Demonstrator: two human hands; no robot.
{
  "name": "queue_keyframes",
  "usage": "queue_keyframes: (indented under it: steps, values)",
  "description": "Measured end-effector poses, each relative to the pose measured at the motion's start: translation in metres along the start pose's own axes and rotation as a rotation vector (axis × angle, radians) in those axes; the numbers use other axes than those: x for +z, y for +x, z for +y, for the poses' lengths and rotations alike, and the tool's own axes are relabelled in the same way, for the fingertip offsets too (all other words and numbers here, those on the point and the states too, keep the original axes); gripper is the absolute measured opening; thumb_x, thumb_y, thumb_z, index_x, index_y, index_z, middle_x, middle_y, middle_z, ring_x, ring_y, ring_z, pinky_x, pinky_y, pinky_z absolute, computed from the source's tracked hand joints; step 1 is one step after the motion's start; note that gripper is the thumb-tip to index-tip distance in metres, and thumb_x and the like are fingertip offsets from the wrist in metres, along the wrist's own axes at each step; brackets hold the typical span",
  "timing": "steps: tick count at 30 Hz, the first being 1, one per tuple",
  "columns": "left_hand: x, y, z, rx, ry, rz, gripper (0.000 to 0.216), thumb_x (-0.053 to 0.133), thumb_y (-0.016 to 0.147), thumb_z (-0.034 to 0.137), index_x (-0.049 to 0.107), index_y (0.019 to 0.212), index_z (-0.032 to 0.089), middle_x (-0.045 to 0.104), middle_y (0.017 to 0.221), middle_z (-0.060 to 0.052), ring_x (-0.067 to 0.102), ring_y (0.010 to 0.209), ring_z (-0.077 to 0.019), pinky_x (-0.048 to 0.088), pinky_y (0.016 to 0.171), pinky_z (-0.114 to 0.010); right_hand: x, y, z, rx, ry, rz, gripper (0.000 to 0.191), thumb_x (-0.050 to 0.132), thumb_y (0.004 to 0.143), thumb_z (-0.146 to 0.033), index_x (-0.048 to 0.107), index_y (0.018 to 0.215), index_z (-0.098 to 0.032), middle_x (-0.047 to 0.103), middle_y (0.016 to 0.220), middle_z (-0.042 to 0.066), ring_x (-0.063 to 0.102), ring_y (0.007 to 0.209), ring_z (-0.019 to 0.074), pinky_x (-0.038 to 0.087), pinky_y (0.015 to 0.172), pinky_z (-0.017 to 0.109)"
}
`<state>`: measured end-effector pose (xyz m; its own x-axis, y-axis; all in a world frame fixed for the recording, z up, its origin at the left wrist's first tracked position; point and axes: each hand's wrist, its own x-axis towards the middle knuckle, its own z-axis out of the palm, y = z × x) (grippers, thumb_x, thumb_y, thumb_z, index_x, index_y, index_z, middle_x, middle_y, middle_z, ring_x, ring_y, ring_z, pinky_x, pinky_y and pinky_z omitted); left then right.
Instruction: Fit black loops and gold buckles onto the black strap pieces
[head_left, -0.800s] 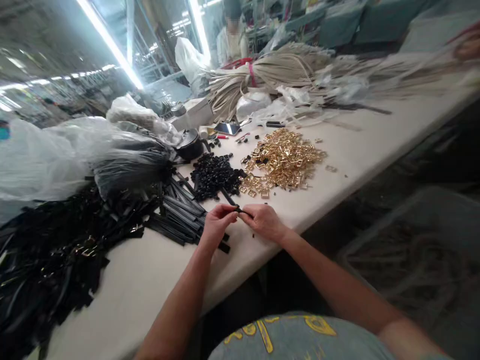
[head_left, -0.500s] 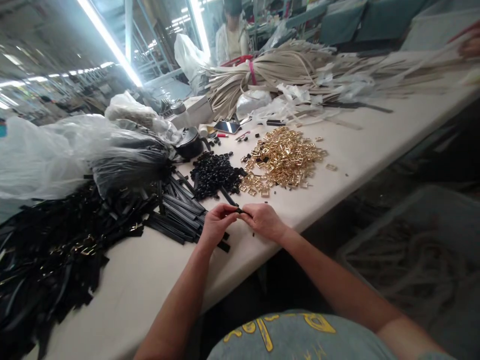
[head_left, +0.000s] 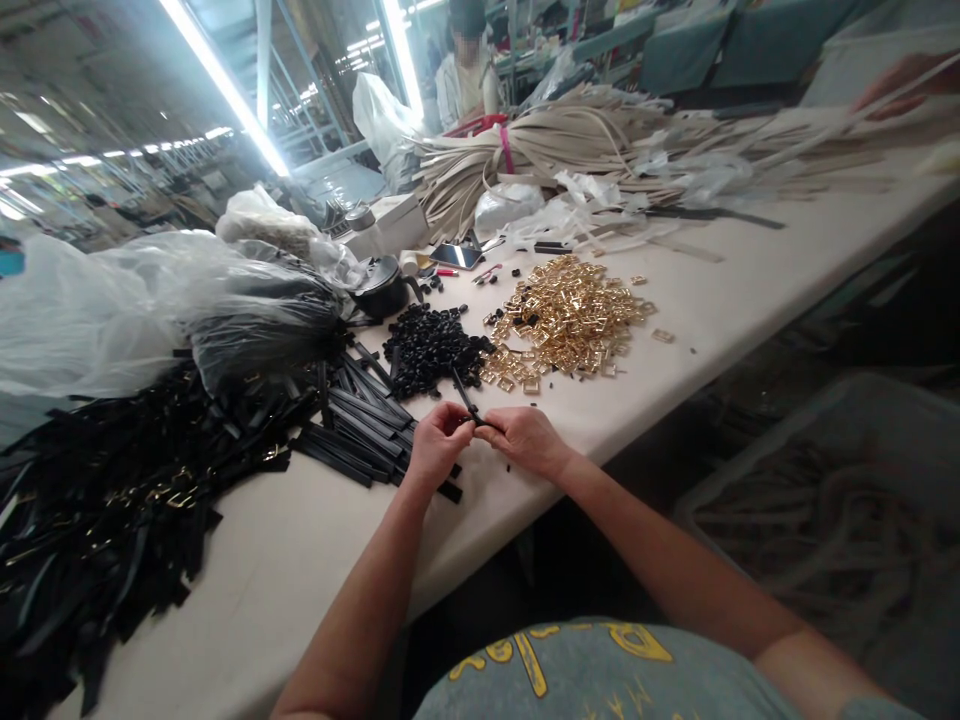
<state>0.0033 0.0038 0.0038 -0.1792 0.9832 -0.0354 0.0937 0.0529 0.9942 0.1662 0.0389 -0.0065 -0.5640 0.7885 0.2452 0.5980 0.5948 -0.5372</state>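
Note:
My left hand [head_left: 439,441] and my right hand [head_left: 525,438] meet near the table's front edge, both closed with fingertips pinched on a black strap [head_left: 463,391]. The strap's free end points away from me toward a heap of small black loops [head_left: 427,345]. What lies right between the fingertips is partly hidden. Beyond my right hand is a pile of gold rectangular buckles [head_left: 574,315]. Flat black straps [head_left: 364,430] lie stacked just left of my left hand.
A mass of black straps with gold buckles [head_left: 112,500] covers the table's left side, under plastic bags [head_left: 112,300]. A dark pot [head_left: 381,288], a phone [head_left: 457,256] and a beige strap bundle [head_left: 540,150] lie farther back. Another person's hand [head_left: 900,85] pulls strips at far right.
The black strap's free end has swung slightly to the right and now points more straight away. My left fingers have curled in more. The other person's hand at far right has moved left.

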Motion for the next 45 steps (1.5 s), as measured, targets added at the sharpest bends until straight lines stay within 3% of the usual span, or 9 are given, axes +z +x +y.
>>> queue_keyframes:
  steps: [3, 6, 9, 11, 18, 29, 35, 41, 45]
  values:
    - [0.002, 0.000, 0.001, -0.016, -0.025, 0.005, 0.016, 0.069, 0.061, 0.022, 0.057, 0.072, 0.017, 0.055, 0.058, 0.006, 0.050, 0.051, -0.0071, 0.039, 0.047, -0.018, 0.000, 0.000, -0.001, 0.027, 0.002, -0.014, 0.028, 0.058, 0.092, -0.038, 0.067, 0.075, -0.017, 0.067, 0.070, 0.003, 0.056, 0.064, 0.0140, 0.027, 0.057, 0.025]
    - [0.004, 0.001, 0.003, -0.053, -0.055, -0.007, 0.015, 0.067, 0.062, 0.022, 0.057, 0.072, 0.017, 0.057, 0.056, 0.005, 0.052, 0.050, -0.0080, 0.040, 0.048, -0.019, -0.002, 0.000, -0.003, 0.093, 0.082, 0.011, 0.020, 0.058, 0.092, -0.035, 0.070, 0.096, -0.019, 0.071, 0.076, 0.003, 0.061, 0.066, 0.0149, 0.032, 0.058, 0.024]
    - [0.005, 0.001, 0.004, -0.084, -0.088, 0.008, 0.017, 0.068, 0.062, 0.022, 0.058, 0.074, 0.016, 0.058, 0.056, 0.005, 0.052, 0.050, -0.0077, 0.040, 0.049, -0.019, -0.003, 0.000, -0.006, 0.139, 0.133, 0.038, 0.036, 0.059, 0.091, -0.034, 0.060, 0.126, -0.022, 0.073, 0.076, 0.001, 0.065, 0.066, 0.0164, 0.038, 0.060, 0.023]
    - [0.005, 0.001, 0.004, -0.106, -0.116, 0.014, 0.019, 0.070, 0.062, 0.024, 0.059, 0.076, 0.016, 0.058, 0.056, 0.005, 0.052, 0.048, -0.0072, 0.039, 0.049, -0.019, -0.003, -0.002, -0.006, 0.113, 0.105, 0.053, 0.043, 0.059, 0.091, -0.034, 0.054, 0.133, -0.024, 0.075, 0.081, 0.001, 0.068, 0.070, 0.0180, 0.042, 0.062, 0.024]
    - [0.000, 0.002, 0.002, -0.172, -0.226, -0.014, 0.025, 0.076, 0.059, 0.026, 0.060, 0.076, 0.016, 0.057, 0.054, 0.005, 0.049, 0.045, -0.0058, 0.036, 0.047, -0.018, 0.005, -0.007, -0.001, -0.058, 0.080, 0.141, 0.025, 0.064, 0.089, -0.031, 0.068, 0.113, -0.024, 0.075, 0.103, 0.002, 0.071, 0.085, 0.0180, 0.046, 0.071, 0.023]
    - [-0.006, -0.002, 0.005, -0.209, -0.292, -0.108, 0.028, 0.082, 0.061, 0.028, 0.065, 0.079, 0.016, 0.061, 0.065, 0.003, 0.054, 0.056, -0.0064, 0.039, 0.051, -0.017, 0.001, -0.008, 0.001, -0.088, 0.303, 0.229, 0.015, 0.066, 0.087, -0.024, 0.073, 0.101, -0.023, 0.076, 0.091, 0.001, 0.069, 0.076, 0.0139, 0.046, 0.069, 0.022]
    - [-0.013, -0.005, 0.005, -0.247, -0.332, -0.156, 0.038, 0.081, 0.065, 0.037, 0.073, 0.096, 0.017, 0.071, 0.083, -0.004, 0.064, 0.070, -0.0104, 0.050, 0.065, -0.021, 0.002, -0.007, 0.002, -0.088, 0.358, 0.291, 0.011, 0.065, 0.088, -0.024, 0.073, 0.095, -0.021, 0.075, 0.086, 0.002, 0.068, 0.073, 0.0135, 0.046, 0.067, 0.021]
    - [-0.010, -0.002, 0.001, -0.294, -0.362, -0.098, 0.041, 0.085, 0.061, 0.033, 0.072, 0.096, 0.016, 0.071, 0.080, -0.003, 0.062, 0.063, -0.0081, 0.051, 0.064, -0.021, 0.002, -0.007, 0.002, -0.117, 0.313, 0.263, 0.010, 0.064, 0.089, -0.023, 0.072, 0.095, -0.021, 0.076, 0.091, 0.002, 0.069, 0.080, 0.0149, 0.046, 0.072, 0.022]
    - [-0.010, 0.000, 0.002, -0.296, -0.379, -0.015, 0.036, 0.086, 0.058, 0.032, 0.068, 0.084, 0.016, 0.066, 0.070, 0.002, 0.062, 0.058, -0.0073, 0.049, 0.057, -0.018, 0.004, -0.007, 0.002, -0.098, 0.281, 0.204, 0.015, 0.062, 0.089, -0.021, 0.069, 0.103, -0.020, 0.075, 0.095, 0.004, 0.069, 0.083, 0.0161, 0.046, 0.073, 0.023]
